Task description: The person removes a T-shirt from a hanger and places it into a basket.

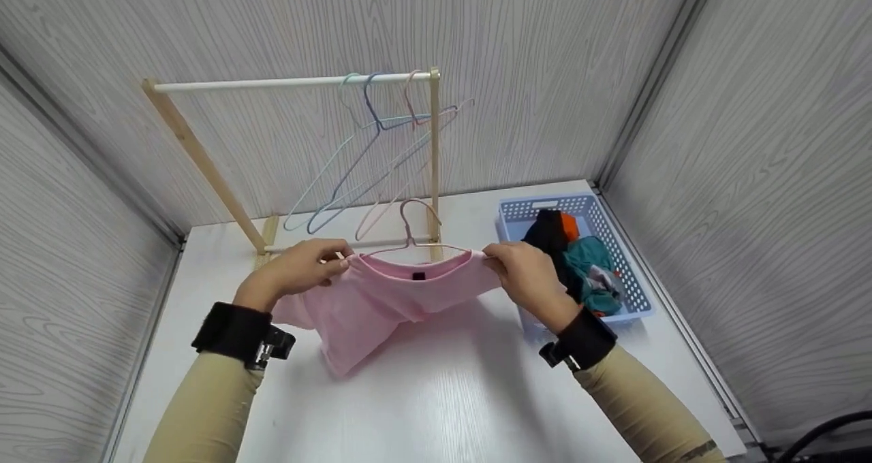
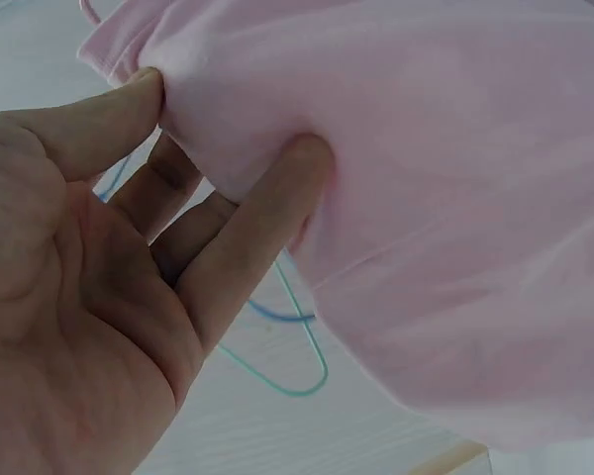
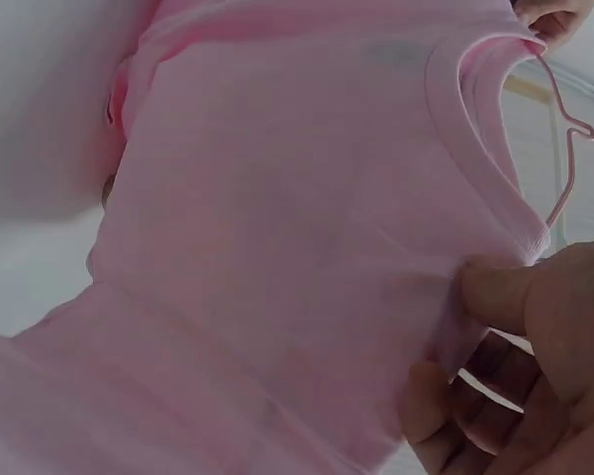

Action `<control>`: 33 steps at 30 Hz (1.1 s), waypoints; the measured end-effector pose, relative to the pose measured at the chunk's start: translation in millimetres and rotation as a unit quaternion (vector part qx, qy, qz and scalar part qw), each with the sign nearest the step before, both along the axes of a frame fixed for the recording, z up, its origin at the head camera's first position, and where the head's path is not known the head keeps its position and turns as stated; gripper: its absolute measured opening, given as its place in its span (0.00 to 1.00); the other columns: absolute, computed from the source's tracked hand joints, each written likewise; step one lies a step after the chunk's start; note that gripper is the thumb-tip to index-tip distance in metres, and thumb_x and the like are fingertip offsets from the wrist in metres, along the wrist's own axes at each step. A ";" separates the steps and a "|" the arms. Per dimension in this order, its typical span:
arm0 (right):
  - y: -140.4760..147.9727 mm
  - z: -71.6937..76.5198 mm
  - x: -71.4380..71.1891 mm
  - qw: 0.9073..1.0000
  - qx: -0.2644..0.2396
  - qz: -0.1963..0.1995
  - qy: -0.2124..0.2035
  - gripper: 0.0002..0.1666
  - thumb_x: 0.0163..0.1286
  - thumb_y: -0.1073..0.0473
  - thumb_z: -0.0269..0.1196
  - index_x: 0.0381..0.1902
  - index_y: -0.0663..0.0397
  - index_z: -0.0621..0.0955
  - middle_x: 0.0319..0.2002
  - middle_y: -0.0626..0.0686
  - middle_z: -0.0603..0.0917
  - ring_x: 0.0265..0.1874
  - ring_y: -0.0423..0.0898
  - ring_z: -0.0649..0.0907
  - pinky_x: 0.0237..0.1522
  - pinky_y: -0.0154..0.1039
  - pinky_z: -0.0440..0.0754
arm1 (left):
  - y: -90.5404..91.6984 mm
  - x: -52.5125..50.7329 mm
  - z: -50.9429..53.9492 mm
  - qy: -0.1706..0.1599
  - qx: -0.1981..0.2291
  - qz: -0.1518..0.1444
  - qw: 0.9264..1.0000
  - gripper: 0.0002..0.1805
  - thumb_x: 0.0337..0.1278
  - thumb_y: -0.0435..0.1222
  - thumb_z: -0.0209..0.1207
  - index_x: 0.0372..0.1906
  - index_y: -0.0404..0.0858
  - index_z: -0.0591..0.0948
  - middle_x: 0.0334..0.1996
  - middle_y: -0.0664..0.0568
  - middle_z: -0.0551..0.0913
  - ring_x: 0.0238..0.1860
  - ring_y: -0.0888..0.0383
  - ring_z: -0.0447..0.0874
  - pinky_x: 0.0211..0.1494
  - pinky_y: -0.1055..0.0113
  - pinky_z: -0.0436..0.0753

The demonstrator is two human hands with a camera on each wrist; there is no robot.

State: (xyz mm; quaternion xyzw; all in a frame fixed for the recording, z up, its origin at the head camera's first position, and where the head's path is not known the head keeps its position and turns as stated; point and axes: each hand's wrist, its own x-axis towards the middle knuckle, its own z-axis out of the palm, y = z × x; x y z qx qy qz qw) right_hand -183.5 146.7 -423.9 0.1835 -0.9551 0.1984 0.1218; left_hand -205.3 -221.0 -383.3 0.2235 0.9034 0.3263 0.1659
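Observation:
A pink T-shirt [image 1: 368,306] with a round neckline and a small dark neck label hangs spread between both hands. My left hand [image 1: 296,267] pinches its left shoulder between thumb and fingers. At the opposite shoulder my right hand [image 1: 528,276] pinches the cloth beside the collar [image 3: 475,148]. A pink hanger [image 1: 410,235] stands up out of the neckline, hook at the top; its arms run down into the shirt, where the cloth hides their ends. In the left wrist view, the left thumb and fingers [image 2: 277,213] press the shoulder fabric.
Behind the shirt stands a wooden rack [image 1: 204,160] with a white rail [image 1: 272,84]. Several hangers, among them a blue hanger [image 1: 354,163], hang near the rail's right end. A blue perforated basket [image 1: 630,279] on the right holds crumpled dark, teal and orange clothes [image 1: 586,259].

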 end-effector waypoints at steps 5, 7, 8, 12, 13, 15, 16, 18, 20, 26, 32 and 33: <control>5.9 -5.9 -3.4 1.000 -0.019 -0.003 0.002 0.07 0.68 0.57 0.64 0.39 0.46 0.88 0.36 0.49 0.90 0.33 0.48 0.86 0.39 0.46 0.86 | 19.0 2.2 1.4 0.074 -0.029 -0.011 0.997 0.11 0.68 0.35 0.55 0.50 0.39 0.82 0.44 0.42 0.86 0.45 0.47 0.85 0.49 0.53 0.82; 3.5 -8.4 -3.4 1.000 -0.023 0.000 0.008 0.06 0.67 0.58 0.65 0.38 0.46 0.89 0.35 0.49 0.90 0.32 0.48 0.87 0.38 0.46 0.86 | 30.6 3.2 3.5 0.100 -0.031 -0.016 0.994 0.13 0.66 0.35 0.56 0.53 0.38 0.81 0.47 0.41 0.86 0.51 0.45 0.84 0.57 0.48 0.80; 1.9 -9.2 -3.5 1.000 -0.024 0.003 0.012 0.06 0.67 0.58 0.65 0.38 0.46 0.89 0.35 0.49 0.90 0.32 0.49 0.87 0.38 0.47 0.86 | 37.3 2.9 4.2 0.111 -0.028 -0.022 0.993 0.14 0.66 0.35 0.57 0.54 0.37 0.81 0.48 0.41 0.86 0.52 0.44 0.84 0.58 0.48 0.80; -5.7 -9.0 -4.4 0.999 -0.037 0.022 0.029 0.06 0.66 0.58 0.65 0.38 0.47 0.89 0.35 0.49 0.90 0.33 0.48 0.88 0.39 0.47 0.86 | 60.2 0.3 4.9 0.126 -0.029 -0.028 0.991 0.13 0.66 0.37 0.58 0.51 0.37 0.83 0.46 0.45 0.87 0.50 0.48 0.85 0.58 0.51 0.80; -7.4 -8.7 -5.0 0.998 -0.040 0.026 0.031 0.06 0.66 0.58 0.65 0.38 0.47 0.89 0.35 0.49 0.90 0.34 0.48 0.88 0.40 0.47 0.86 | 63.3 -0.3 4.8 0.121 -0.031 -0.026 0.992 0.12 0.66 0.37 0.57 0.49 0.38 0.84 0.44 0.46 0.88 0.48 0.49 0.86 0.56 0.53 0.81; -9.4 -8.0 -6.5 0.998 -0.046 0.034 0.032 0.06 0.67 0.57 0.65 0.38 0.47 0.88 0.36 0.48 0.90 0.34 0.47 0.88 0.40 0.46 0.86 | 66.6 -0.8 4.5 0.105 -0.034 -0.015 0.994 0.10 0.67 0.38 0.57 0.45 0.39 0.84 0.39 0.48 0.88 0.42 0.52 0.87 0.50 0.55 0.83; -9.6 -7.7 -7.3 0.998 -0.047 0.036 0.029 0.06 0.67 0.57 0.65 0.38 0.47 0.89 0.36 0.48 0.90 0.34 0.47 0.88 0.41 0.46 0.86 | 66.9 -0.6 4.2 0.098 -0.036 -0.011 0.995 0.10 0.67 0.39 0.57 0.44 0.39 0.84 0.37 0.49 0.88 0.39 0.53 0.87 0.46 0.57 0.84; -7.7 -7.2 -9.0 0.998 -0.037 0.038 0.019 0.07 0.67 0.57 0.65 0.39 0.47 0.89 0.37 0.48 0.90 0.35 0.46 0.88 0.42 0.45 0.86 | 66.2 -0.1 3.0 0.092 -0.040 -0.010 0.995 0.10 0.69 0.40 0.56 0.43 0.41 0.84 0.32 0.51 0.87 0.32 0.57 0.85 0.40 0.61 0.83; -3.0 -7.9 -10.5 0.999 -0.021 0.032 0.005 0.08 0.67 0.59 0.65 0.40 0.47 0.89 0.37 0.48 0.90 0.36 0.47 0.88 0.43 0.45 0.86 | 63.9 1.0 0.9 0.096 -0.046 -0.017 0.994 0.12 0.70 0.42 0.53 0.42 0.41 0.83 0.28 0.52 0.85 0.28 0.59 0.82 0.36 0.63 0.80; 19.8 -16.7 -16.6 1.000 0.006 0.023 -0.020 0.09 0.66 0.63 0.65 0.40 0.49 0.89 0.36 0.50 0.90 0.35 0.48 0.88 0.44 0.45 0.86 | 52.1 5.3 -6.5 0.104 -0.055 -0.020 0.993 0.12 0.72 0.42 0.51 0.39 0.40 0.81 0.25 0.53 0.79 0.24 0.63 0.75 0.35 0.65 0.75; 39.5 -30.6 -23.6 0.999 -0.011 0.019 -0.041 0.13 0.65 0.71 0.62 0.40 0.52 0.89 0.36 0.52 0.90 0.35 0.47 0.86 0.47 0.45 0.86 | 42.6 7.2 -12.6 0.129 -0.070 -0.027 0.989 0.11 0.71 0.40 0.51 0.39 0.38 0.80 0.31 0.51 0.80 0.34 0.58 0.76 0.45 0.57 0.78; 42.3 -34.0 -25.1 0.999 -0.013 0.015 -0.045 0.14 0.65 0.72 0.62 0.41 0.52 0.89 0.36 0.51 0.90 0.35 0.48 0.85 0.48 0.45 0.86 | 41.5 7.9 -13.3 0.129 -0.073 -0.028 0.988 0.11 0.72 0.40 0.51 0.39 0.38 0.80 0.31 0.51 0.80 0.35 0.57 0.76 0.47 0.56 0.79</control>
